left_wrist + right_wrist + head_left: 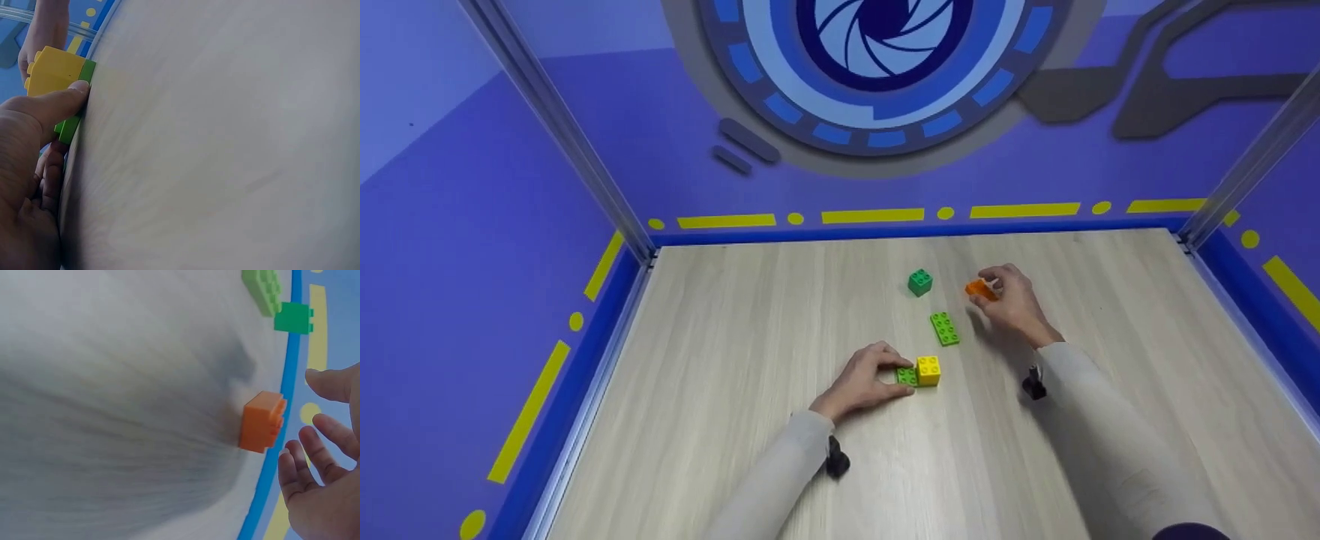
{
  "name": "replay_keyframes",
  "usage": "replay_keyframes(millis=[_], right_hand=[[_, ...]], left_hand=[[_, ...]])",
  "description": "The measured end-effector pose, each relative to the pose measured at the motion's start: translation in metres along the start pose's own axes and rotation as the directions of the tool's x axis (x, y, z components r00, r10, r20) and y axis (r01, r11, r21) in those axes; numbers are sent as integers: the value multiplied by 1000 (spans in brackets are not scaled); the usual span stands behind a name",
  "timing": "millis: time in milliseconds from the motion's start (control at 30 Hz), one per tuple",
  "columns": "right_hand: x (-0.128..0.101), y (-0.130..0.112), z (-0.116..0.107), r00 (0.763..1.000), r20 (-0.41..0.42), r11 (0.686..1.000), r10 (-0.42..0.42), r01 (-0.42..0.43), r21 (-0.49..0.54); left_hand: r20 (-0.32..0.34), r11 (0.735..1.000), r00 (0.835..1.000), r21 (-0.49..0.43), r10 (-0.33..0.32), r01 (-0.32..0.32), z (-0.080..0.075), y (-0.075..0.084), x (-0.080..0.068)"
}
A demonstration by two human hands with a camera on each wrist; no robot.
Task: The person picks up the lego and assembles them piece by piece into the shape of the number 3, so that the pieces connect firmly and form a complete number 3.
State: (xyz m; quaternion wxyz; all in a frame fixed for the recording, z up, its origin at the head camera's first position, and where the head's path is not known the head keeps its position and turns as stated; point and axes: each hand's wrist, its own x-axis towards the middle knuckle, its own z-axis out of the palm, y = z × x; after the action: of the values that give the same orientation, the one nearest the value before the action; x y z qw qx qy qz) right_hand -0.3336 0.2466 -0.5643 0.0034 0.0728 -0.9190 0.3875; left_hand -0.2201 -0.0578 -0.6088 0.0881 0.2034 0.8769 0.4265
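My left hand (870,377) pinches a flat light green brick (906,376) low on the table, thumb on the near side and fingers on the far side. A yellow brick (928,370) with studs on top is stacked on the right end of that green brick; the left wrist view shows the thumb lying along the pair. Around the orange brick (260,422), my right hand (1011,301) hovers with thumb and fingers spread. In the right wrist view, a gap shows between its fingertips (288,458) and the orange brick, which sits on the table.
A second light green brick (945,328), long and studded, lies between the two hands. Farther back stands a small dark green brick (920,283). Blue-purple panels (877,187) wall the wooden table (720,322) at the back and sides.
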Motion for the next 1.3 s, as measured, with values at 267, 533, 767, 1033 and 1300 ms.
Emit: replay_keyframes(millis=[267,533,767,1033,1300], right_hand=[[8,11,6,998,40,999,47,-46,-23],[10,19,6,997,61,999,41,-41,-8],[14,18,4,995,78,998,66,-67,6],[11,14,-1,996,74,999,50,-50,6],[6,-1,-7,997,66,999,34,-34,8]], left_hand=[[0,1000,1000,20,23,-23,-1,0,-1],[1,999,999,24,37,-37,0,0,0],[-8,998,998,25,57,-57,-1,-1,0],[5,999,999,19,36,-36,0,-1,1],[7,1000,1000,8,18,-18,-2,0,0]])
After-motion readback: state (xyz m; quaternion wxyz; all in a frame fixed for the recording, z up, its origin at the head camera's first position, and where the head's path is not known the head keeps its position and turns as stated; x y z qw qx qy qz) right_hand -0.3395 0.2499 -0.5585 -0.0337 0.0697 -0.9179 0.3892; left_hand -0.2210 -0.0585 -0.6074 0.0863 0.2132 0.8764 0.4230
